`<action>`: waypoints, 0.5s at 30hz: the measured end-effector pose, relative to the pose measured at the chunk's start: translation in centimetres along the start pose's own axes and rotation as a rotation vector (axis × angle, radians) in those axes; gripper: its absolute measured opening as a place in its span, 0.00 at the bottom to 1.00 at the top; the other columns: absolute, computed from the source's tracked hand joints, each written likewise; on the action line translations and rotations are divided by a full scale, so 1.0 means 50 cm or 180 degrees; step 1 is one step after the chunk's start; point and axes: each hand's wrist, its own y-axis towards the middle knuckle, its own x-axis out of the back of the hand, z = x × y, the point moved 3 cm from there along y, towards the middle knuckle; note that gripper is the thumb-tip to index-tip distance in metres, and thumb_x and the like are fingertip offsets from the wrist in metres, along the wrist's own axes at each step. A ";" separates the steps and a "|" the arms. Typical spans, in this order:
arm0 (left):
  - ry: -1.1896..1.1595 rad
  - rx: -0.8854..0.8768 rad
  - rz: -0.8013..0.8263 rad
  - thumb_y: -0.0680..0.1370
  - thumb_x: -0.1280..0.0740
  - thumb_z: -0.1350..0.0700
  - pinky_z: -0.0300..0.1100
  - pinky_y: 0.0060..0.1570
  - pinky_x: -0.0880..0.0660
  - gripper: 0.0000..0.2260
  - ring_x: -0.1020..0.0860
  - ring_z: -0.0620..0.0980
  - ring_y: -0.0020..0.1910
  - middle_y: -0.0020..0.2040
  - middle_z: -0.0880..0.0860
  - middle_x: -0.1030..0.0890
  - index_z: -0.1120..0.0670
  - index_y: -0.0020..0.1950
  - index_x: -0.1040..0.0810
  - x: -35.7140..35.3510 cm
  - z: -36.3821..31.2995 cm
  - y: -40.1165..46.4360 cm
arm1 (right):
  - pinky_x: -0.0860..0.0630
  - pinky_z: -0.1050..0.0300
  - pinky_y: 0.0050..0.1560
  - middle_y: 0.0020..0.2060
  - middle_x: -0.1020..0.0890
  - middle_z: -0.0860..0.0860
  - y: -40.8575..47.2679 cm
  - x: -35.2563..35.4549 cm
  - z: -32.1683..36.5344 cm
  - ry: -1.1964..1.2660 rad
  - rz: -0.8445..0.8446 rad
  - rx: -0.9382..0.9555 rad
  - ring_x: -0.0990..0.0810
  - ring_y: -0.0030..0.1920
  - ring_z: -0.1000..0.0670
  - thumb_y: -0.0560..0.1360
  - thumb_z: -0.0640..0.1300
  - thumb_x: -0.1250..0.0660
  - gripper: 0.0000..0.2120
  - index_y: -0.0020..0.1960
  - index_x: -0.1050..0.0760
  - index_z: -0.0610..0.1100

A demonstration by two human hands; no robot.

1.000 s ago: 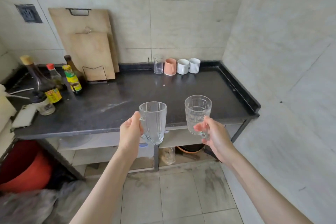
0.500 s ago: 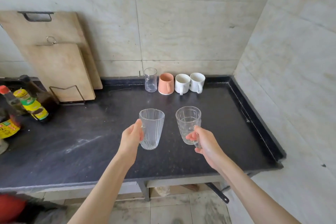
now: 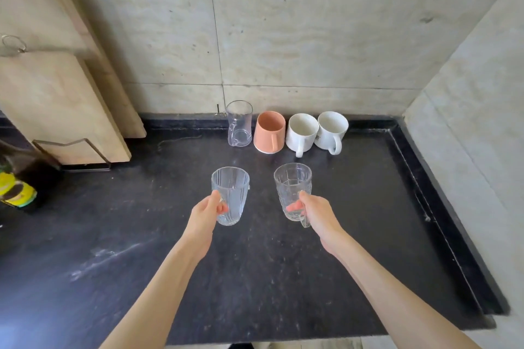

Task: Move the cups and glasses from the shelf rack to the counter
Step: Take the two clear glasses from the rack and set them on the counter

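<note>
My left hand (image 3: 204, 214) grips a ribbed clear glass mug (image 3: 231, 193) by its handle, upright above the black counter (image 3: 141, 249). My right hand (image 3: 317, 215) grips a patterned clear glass mug (image 3: 292, 187) the same way, a short gap to the right of the first. Against the back wall stands a row: a clear glass mug (image 3: 239, 123), a peach cup (image 3: 270, 132), and two white mugs (image 3: 302, 130) (image 3: 332, 127). The shelf rack is out of view.
Two wooden cutting boards (image 3: 56, 88) lean on the wall at the left in a wire stand. Sauce bottles (image 3: 19, 187) stand at the left edge. A tiled side wall (image 3: 467, 122) bounds the counter on the right, along its raised rim.
The view has moved closer over the counter. Both hands have carried the glass mugs forward, further over the counter and nearer the row at the back wall.
</note>
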 end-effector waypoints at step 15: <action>0.0161 -0.0042 0.0398 0.77 0.42 0.47 0.55 0.65 0.33 0.17 0.26 0.51 0.54 0.44 0.48 0.22 0.50 0.30 0.29 -0.017 -0.016 0.246 | 0.30 0.66 0.45 0.38 0.27 0.50 0.193 -0.110 0.054 0.0088 0.0203 -0.0192 0.30 0.37 0.55 0.79 0.44 0.48 0.17 0.49 0.21 0.41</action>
